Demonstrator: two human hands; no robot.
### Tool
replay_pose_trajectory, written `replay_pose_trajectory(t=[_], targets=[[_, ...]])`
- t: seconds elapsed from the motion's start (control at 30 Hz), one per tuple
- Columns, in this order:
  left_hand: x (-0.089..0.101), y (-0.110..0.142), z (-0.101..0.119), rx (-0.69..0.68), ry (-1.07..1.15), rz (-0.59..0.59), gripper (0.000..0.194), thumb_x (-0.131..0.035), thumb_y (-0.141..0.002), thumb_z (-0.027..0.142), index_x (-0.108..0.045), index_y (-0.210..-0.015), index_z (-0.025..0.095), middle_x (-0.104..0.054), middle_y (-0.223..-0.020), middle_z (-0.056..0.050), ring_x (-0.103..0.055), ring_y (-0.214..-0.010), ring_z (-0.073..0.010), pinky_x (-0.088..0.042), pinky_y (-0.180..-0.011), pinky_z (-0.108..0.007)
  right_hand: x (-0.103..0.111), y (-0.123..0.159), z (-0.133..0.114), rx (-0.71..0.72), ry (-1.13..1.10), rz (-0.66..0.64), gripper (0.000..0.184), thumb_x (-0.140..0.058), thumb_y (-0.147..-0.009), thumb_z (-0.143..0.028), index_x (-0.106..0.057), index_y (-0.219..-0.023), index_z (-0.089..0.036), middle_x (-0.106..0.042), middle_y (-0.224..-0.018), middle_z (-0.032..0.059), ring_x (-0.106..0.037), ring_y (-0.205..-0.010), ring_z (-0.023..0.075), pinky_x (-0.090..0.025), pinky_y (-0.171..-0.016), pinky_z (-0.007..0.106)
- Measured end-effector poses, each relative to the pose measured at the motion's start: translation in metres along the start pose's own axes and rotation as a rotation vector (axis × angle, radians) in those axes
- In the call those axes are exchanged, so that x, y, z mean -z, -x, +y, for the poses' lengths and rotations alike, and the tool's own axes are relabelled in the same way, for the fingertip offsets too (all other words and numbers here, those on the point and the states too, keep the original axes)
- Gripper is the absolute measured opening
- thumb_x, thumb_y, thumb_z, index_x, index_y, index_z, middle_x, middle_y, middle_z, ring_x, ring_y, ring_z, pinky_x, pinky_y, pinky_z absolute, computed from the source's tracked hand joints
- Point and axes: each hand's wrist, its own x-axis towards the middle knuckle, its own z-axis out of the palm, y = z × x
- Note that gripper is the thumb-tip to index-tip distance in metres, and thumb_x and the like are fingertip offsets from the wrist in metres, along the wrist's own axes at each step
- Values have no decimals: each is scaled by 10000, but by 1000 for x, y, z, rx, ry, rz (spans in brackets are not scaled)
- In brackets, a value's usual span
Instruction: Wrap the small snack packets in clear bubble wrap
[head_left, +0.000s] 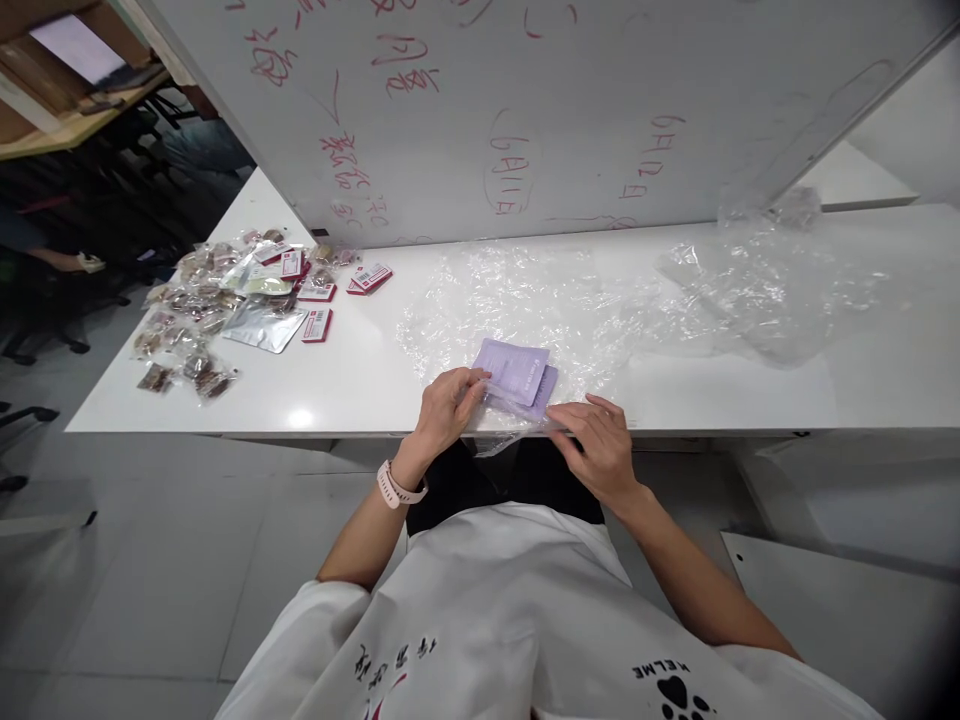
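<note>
Two purple sachets lie overlapping on a sheet of clear plastic wrap at the table's front edge. My left hand pinches the near edge of the wrap at the sachets' left side. On the other side, my right hand has its fingers bent at the wrap's edge by the sachets' lower right corner; the thumb is apart from the fingers, and whether it grips the film cannot be made out. A fold of film covers the lower part of the sachets and hangs slightly over the edge.
Small wrapped packets, a silver pouch and several red-and-white boxes sit at the left of the white table. More crumpled clear film spreads to the right. A whiteboard stands along the back.
</note>
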Motion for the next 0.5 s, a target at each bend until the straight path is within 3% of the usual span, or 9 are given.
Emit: replay_pose_trajectory(t=[0.03, 0.1, 0.2, 0.27, 0.4, 0.5], targets=[[0, -2, 2, 24, -10, 13, 229, -468, -1002, 366, -586, -864, 226, -743, -941, -49, -690, -887, -187, -519, -789, -322, -1, -3, 0, -72, -13, 51, 76, -562, -969, -223, -636, -966, -240, -740, -856, 4, -689, -810, 162, -476, -933, 377], [-2, -6, 5, 71, -39, 44, 270, -481, -992, 376, -540, -777, 224, -687, -761, -9, -634, -715, -157, -468, -689, -287, -4, -11, 0, -252, -48, 115, 196, -524, -983, -272, -638, -828, -233, -710, -732, 1, -660, -704, 160, -498, -817, 345], [-5, -13, 8, 141, -77, 77, 289, -500, -967, 339, -488, -705, 217, -584, -628, 35, -515, -573, -117, -377, -598, -258, -7, -24, 3, -511, -80, 121, 290, -511, -973, -383, -647, -775, -222, -685, -689, 11, -629, -656, 167, -475, -679, 307], [-9, -18, 9, 177, -123, 83, 283, -518, -935, 295, -467, -669, 212, -539, -585, 46, -462, -538, -107, -334, -574, -257, -10, -30, 6, -601, -67, 82, 320, -517, -955, -423, -647, -749, -215, -661, -656, 6, -602, -612, 159, -444, -631, 289], [-17, -27, 8, 199, -207, 98, 300, -561, -869, 226, -425, -602, 207, -471, -538, 39, -425, -531, -117, -281, -543, -268, -16, -37, 14, -592, 52, 12, 252, -520, -941, -376, -705, -900, -209, -688, -730, 17, -583, -602, 151, -384, -593, 272], [-22, -30, 7, 149, -225, 105, 268, -568, -848, 175, -445, -612, 204, -588, -701, -9, -505, -619, -135, -326, -561, -272, -18, -37, 17, -512, 174, 20, 238, -494, -937, -268, -708, -1017, -202, -695, -807, 31, -564, -598, 143, -332, -544, 268]])
